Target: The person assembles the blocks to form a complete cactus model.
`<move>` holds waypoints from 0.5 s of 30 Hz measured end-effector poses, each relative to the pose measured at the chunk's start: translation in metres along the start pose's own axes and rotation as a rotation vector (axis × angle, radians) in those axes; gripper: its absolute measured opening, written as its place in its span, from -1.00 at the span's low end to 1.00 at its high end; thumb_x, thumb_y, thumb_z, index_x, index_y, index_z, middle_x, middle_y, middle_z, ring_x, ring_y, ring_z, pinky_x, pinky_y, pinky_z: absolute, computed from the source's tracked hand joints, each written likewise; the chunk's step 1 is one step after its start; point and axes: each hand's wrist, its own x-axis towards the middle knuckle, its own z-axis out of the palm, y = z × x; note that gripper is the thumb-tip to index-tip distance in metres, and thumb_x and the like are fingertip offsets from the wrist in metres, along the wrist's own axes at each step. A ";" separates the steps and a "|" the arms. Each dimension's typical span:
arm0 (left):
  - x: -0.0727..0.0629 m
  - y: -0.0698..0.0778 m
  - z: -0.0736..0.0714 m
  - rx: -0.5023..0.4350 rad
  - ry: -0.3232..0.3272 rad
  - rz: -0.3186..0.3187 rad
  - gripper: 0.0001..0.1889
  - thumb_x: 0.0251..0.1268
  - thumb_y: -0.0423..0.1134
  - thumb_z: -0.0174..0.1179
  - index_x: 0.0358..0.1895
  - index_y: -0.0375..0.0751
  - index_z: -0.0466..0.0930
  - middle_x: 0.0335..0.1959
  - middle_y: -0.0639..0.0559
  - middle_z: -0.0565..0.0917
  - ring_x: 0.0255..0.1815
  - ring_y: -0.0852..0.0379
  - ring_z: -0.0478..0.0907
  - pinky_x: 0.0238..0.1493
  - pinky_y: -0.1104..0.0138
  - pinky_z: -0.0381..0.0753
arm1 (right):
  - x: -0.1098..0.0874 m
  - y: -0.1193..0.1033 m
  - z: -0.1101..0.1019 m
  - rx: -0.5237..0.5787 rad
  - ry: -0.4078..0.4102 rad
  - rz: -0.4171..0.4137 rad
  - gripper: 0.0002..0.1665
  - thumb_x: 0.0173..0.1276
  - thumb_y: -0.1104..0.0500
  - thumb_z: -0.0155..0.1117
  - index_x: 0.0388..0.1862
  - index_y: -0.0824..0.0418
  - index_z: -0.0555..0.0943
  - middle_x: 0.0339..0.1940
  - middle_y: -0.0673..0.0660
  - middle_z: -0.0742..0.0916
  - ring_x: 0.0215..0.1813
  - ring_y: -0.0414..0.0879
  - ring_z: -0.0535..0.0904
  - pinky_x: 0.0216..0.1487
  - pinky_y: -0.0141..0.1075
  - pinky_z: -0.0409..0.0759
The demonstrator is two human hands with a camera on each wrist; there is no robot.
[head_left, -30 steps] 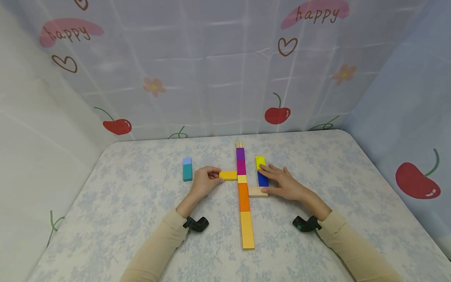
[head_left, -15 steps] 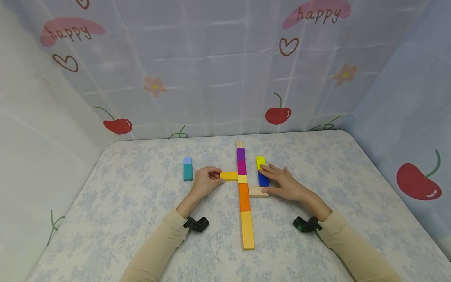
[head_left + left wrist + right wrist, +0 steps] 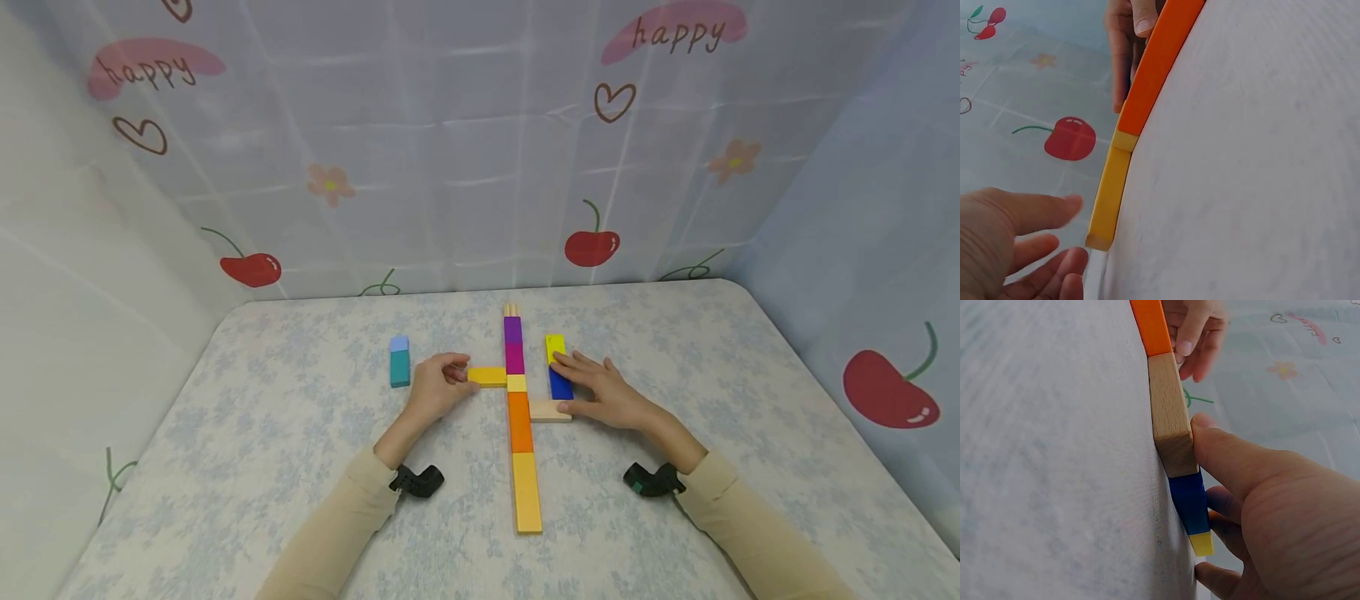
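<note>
In the head view, my left hand [image 3: 437,390] stands at the outer end of a golden-yellow block [image 3: 487,378]; the left wrist view shows its thumb and fingers parted and off the block [image 3: 1109,200]. That block meets a small pale yellow block [image 3: 516,383] in a central column, beside an orange block [image 3: 520,422]. My right hand [image 3: 606,392] rests its thumb on a plain wooden block [image 3: 543,411] right of the column. Its extended fingers lie over a blue block [image 3: 560,388] and the lower part of a bright yellow block [image 3: 554,342].
The column continues with magenta [image 3: 514,358] and purple [image 3: 512,329] blocks, topped by thin pale sticks [image 3: 512,309]. A long light-orange block [image 3: 527,493] forms its near end. Teal [image 3: 400,370] and light blue [image 3: 399,343] blocks lie left. A printed curtain [image 3: 450,167] hangs behind the table.
My left thumb and fingers have parted slightly from the end of the golden-yellow block. The right hand and the blocks keep their places.
</note>
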 end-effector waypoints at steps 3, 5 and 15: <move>-0.001 0.007 -0.011 -0.021 0.033 0.027 -0.57 0.09 -0.33 0.44 0.07 -0.36 0.64 -0.04 -0.21 0.68 -0.17 -0.03 0.62 -0.07 0.16 0.64 | 0.000 0.000 0.000 0.000 0.002 -0.004 -0.11 0.28 -0.09 0.36 0.49 0.20 0.29 0.53 0.22 0.33 0.59 0.30 -0.03 0.39 0.46 -0.35; 0.000 0.012 -0.024 -0.022 0.047 0.040 -0.55 0.12 -0.31 0.42 0.11 -0.33 0.62 0.05 -0.21 0.64 -0.09 -0.08 0.60 0.00 0.10 0.61 | 0.000 0.000 0.000 -0.001 0.005 -0.009 -0.12 0.28 -0.09 0.36 0.49 0.21 0.29 0.53 0.23 0.33 0.59 0.30 -0.02 0.39 0.46 -0.35; 0.004 -0.008 -0.104 -0.017 -0.089 -0.051 -0.31 0.13 -0.22 0.43 0.36 -0.16 0.39 0.32 -0.22 0.35 0.14 -0.23 0.43 0.11 -0.01 0.49 | 0.000 0.000 0.000 0.005 -0.001 -0.003 -0.11 0.28 -0.10 0.36 0.49 0.21 0.29 0.53 0.22 0.32 0.59 0.29 -0.03 0.39 0.45 -0.36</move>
